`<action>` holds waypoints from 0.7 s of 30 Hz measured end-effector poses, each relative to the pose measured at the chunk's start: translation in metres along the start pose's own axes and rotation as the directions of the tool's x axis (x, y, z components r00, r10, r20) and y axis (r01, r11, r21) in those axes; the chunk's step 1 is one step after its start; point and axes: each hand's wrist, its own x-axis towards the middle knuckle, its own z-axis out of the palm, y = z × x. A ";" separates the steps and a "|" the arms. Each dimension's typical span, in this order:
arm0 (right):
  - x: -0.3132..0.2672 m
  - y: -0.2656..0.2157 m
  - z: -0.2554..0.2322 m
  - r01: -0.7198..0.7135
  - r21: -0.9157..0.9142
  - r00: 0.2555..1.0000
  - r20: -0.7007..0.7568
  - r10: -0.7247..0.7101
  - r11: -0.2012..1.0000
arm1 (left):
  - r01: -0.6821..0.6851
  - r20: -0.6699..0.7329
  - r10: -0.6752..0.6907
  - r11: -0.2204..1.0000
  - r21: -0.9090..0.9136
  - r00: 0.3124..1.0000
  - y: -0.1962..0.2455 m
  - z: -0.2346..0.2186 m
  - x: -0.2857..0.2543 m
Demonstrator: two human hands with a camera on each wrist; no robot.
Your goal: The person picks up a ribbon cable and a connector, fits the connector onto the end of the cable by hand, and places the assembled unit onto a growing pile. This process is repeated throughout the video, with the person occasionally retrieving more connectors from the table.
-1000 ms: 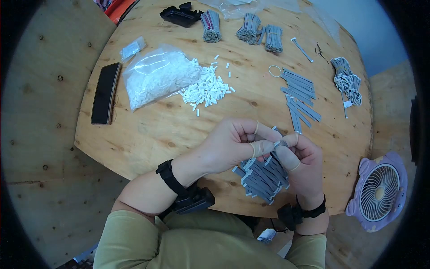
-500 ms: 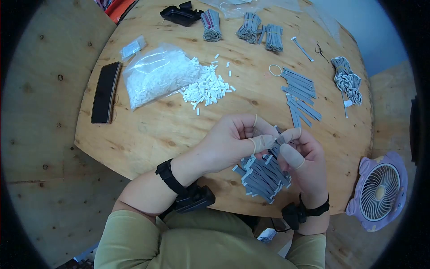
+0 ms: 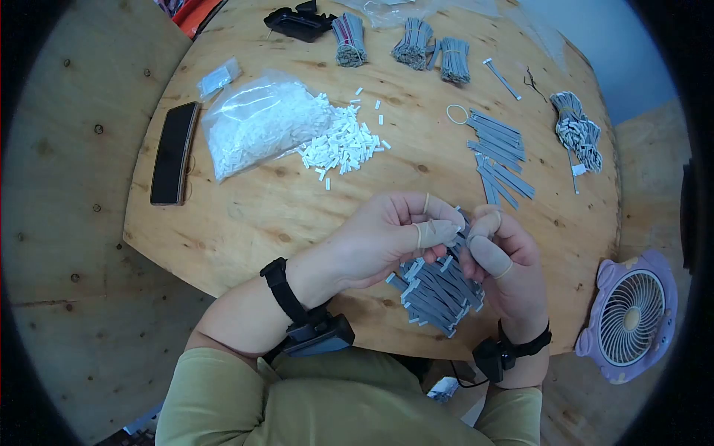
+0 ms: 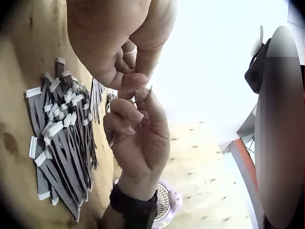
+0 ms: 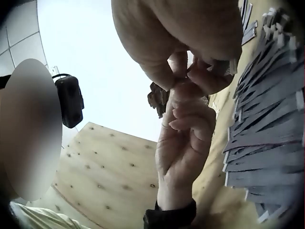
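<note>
In the head view my left hand [image 3: 383,238] and right hand [image 3: 509,253] meet fingertip to fingertip over the table. Pale finger cots cover the thumbs and index fingers. Both hands pinch a short grey ribbon cable, mostly hidden by the fingers; its white connector end [image 5: 232,67] sticks out beside the right fingers in the right wrist view. Just below the hands lies a pile of grey ribbon cables [image 3: 439,293] with white connectors at their ends. The left wrist view shows this pile [image 4: 62,143] beside the hands.
White connector housings [image 3: 342,145] spill from a clear bag [image 3: 256,123], with a phone [image 3: 175,152] to its left. Loose grey strips [image 3: 498,141] lie beyond the hands. Tied cable bundles [image 3: 411,46] stand at the back; another bundle [image 3: 576,134] lies right. A purple fan [image 3: 631,320] stands at right.
The right hand has shifted slightly right, and its thumb has folded in over the fingers. The connector that showed between the thumbs is now hidden. The left hand stays nearly in place.
</note>
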 end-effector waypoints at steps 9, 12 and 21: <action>0.001 0.004 0.002 0.043 -0.070 0.999 0.009 -0.043 0.997 | 0.034 0.019 -0.034 0.999 -0.033 0.999 0.000 0.002 0.000; 0.001 0.005 0.002 0.052 -0.082 0.999 -0.001 -0.052 0.995 | 0.036 0.019 -0.035 0.999 -0.034 0.999 0.000 0.002 -0.001; 0.001 0.006 0.003 0.083 -0.097 0.996 -0.030 -0.086 0.992 | 0.002 0.020 -0.002 1.000 -0.027 1.000 0.000 0.003 0.000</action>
